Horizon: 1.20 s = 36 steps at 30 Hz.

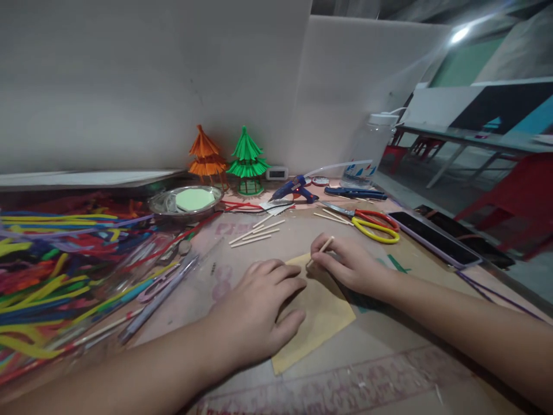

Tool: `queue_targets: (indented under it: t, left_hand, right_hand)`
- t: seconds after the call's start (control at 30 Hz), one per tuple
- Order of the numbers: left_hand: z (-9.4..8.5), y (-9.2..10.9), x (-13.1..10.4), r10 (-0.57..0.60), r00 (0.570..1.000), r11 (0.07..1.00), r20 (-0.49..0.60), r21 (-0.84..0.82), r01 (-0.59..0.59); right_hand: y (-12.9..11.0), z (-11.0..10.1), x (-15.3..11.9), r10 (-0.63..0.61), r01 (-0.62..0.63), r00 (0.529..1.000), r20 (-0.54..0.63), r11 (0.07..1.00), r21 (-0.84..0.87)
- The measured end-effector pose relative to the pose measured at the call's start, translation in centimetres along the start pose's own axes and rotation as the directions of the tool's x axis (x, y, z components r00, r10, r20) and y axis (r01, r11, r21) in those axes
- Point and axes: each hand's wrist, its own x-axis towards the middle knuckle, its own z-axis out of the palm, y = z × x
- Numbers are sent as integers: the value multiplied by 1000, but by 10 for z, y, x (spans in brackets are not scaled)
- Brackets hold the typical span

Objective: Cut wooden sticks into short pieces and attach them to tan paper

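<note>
A yellow sheet of paper [322, 323] lies at an angle on the table. My left hand [263, 305] rests over its left part, palm down, with the fingers spread and nothing held. Pinched in my right hand [345, 262], at the sheet's upper right, is a thin wooden stick [327, 244], tilted, its lower tip near the paper. Several similar sticks [258, 234] lie beyond my left hand, and a few more [333, 216] are beside the scissors [375, 225] with red and yellow handles.
Colourful pipe cleaners [43, 288] cover the left side. Behind stand orange [205, 153] and green [247, 158] tree-like models, a metal plate [185, 202], a blue glue gun [296, 187] and a clear bottle [367, 150]. A phone [434, 237] lies at the right edge.
</note>
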Motion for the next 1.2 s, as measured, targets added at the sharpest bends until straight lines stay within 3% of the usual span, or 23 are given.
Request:
queue_targets:
  t: [0.1,0.23,0.43,0.6,0.77,0.93,1.07,1.2]
  left_hand:
    - [0,1,0,6,1000,1000,1,5,-6]
    - [-1,2,0,6,1000,1000,8,17,-6]
    - [-1,2,2,7,1000,1000,10,21,-7]
    - [0,2,2,11,1000,1000,8,28,-11]
    - [0,2,1,18,1000,1000,3,25,-18]
    - [0,1,1,14,1000,999,9,47,-14]
    - [0,1,2,15,1000,999,17,44,-16]
    - [1,1,2,21,1000,998,9,62,-21]
  right_hand:
    - [0,0,2,-58,62,996,66,995,-71]
    - [3,-1,6,-67,68,998,11,978,-196]
    - [1,1,2,-80,85,995,66,993,-81]
    - [2,2,2,-74,75,997,14,984,-161]
    - [-1,2,1,-94,99,993,72,993,-68]
    - [3,2,2,-84,87,996,24,987,-133]
    - [4,2,2,-93,98,994,60,993,-70]
    - [4,2,2,-104,103,995,7,984,-146]
